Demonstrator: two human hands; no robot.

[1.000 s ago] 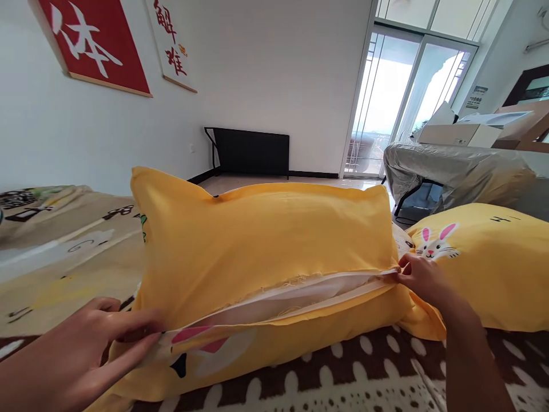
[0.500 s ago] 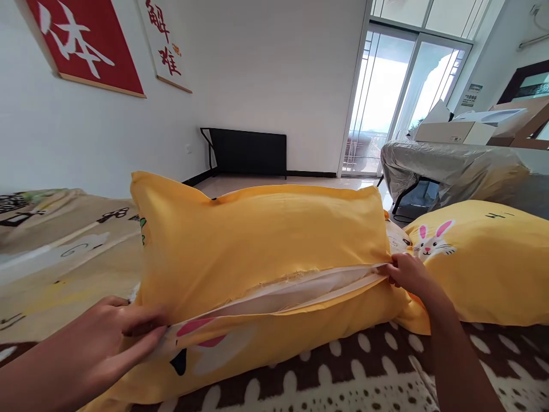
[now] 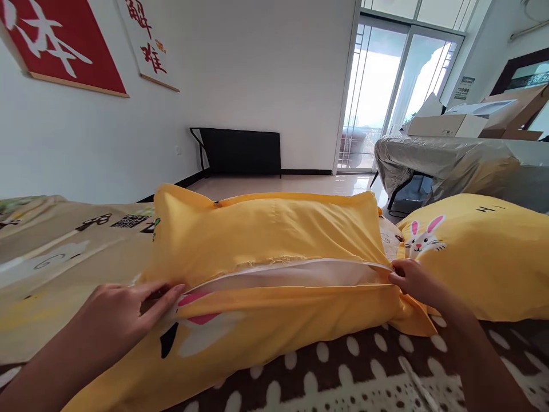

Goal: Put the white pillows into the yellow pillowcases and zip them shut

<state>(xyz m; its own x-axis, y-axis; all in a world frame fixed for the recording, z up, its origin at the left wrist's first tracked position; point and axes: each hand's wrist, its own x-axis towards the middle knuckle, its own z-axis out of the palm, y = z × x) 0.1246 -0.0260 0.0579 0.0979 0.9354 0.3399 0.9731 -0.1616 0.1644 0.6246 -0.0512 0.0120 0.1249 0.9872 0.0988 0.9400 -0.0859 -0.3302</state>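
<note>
"Pillowcase (image 3: 274, 229) in the middle, yellow cloth, lying plump on a brown-and-cream blanket (image 3: 313, 366). How's it made?"

"Long and boxy, with pointed corners and a slit along the near side. Loose threads fray along the upper edge (image 3: 257, 264), and white material (image 3: 295, 274) shows inside."

"And the hands?"

"On the left hand (image 3: 115, 315), thumb and fingers are drawn in close, gripping the cloth at the slit's left end. The right hand (image 3: 416, 280) pinches it at the other."

"What's around it?"

"A rounded second pillow (image 3: 480, 263) at right, a beige printed sheet (image 3: 64, 252) at left. Farther off, crinkled plastic sheeting (image 3: 446, 157) hangs below cardboard boxes (image 3: 448, 126)."

"Any writing?"

"体, white on a red scroll (image 3: 64, 46); 解难, red on a white scroll (image 3: 148, 43)."

"Anything unclear?"

"Whether that white is lining or filling, I can't tell. Folds break up the pillowcase's pink, white and black print (image 3: 206, 337). The red scroll is cut off at the top, and the notice (image 3: 464, 87) near the glass door (image 3: 377, 97) is too small to read."
</note>
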